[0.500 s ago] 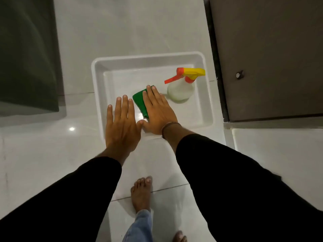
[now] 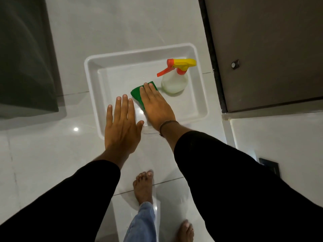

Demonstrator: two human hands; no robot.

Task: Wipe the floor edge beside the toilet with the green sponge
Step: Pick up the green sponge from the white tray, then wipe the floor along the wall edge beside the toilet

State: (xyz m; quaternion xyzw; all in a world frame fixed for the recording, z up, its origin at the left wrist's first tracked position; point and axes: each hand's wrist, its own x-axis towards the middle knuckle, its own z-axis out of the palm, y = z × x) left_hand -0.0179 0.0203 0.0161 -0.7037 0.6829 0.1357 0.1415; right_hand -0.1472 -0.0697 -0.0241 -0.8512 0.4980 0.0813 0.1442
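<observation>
Two hands; right hand (image 2: 155, 105) covers green sponge (image 2: 136, 94).

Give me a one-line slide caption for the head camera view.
Right hand flat on the green sponge in a white tray, beside a spray bottle; left hand open.

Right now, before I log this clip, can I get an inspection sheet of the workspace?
Surface: glossy white tiled floor, with light glare.
Job's things: green sponge lies in the white tray; toilet not in view.
Clutter: spray bottle, yellow and orange head, stands in the tray beside the sponge.
Hands: right hand flat over the sponge, grip not shown; left hand open, empty, above the tray's near rim.
Cables: nothing seen.
Surroundings: brown door at right, dark panel at left, bare feet below.
</observation>
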